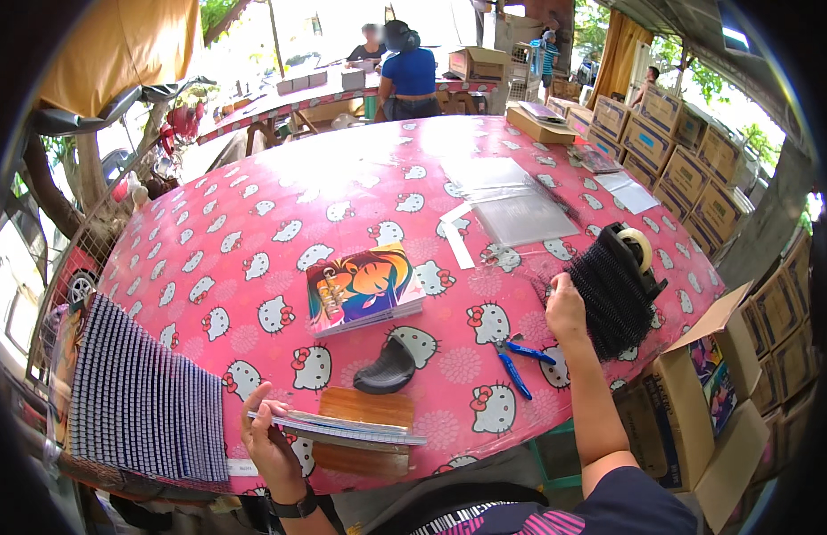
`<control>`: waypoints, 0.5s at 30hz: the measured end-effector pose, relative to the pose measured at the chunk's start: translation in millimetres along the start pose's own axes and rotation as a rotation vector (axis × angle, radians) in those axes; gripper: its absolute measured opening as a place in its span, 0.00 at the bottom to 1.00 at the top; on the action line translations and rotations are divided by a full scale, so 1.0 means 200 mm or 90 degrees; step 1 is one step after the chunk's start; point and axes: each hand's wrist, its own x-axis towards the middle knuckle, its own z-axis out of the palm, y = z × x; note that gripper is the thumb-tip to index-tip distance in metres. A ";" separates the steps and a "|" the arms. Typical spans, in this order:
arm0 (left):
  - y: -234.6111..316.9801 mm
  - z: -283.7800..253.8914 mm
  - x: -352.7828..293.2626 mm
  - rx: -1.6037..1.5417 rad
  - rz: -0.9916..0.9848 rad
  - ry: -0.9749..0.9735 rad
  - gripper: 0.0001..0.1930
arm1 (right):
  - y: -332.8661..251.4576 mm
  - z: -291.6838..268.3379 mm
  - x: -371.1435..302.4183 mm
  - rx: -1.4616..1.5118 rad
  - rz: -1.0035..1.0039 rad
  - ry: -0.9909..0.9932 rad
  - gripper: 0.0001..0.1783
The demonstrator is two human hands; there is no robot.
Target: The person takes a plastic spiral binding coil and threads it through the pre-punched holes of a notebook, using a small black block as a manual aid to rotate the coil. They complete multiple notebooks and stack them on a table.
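Observation:
My left hand, wearing a black wristband, grips a thin book or pad of pages by its left end. The pad is seen edge-on above a brown wooden board. My right hand is closed at the left edge of a pile of black spiral binding coils, its fingertips on the coil ends. Beyond the board lies a black curved piece. Blue-handled pliers rest between my hands. A small stack of books with a colourful illustrated cover sits farther off.
Tall rows of spiral-bound books stand at the left edge. Clear plastic sheets lie toward the back of the pink patterned table. A tape roll is beside the coils. An opened carton stands at right; people work behind.

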 end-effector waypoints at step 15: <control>0.04 0.45 -0.33 0.782 0.404 -0.297 0.33 | -0.84 -0.55 -0.50 0.715 -0.104 -0.582 0.20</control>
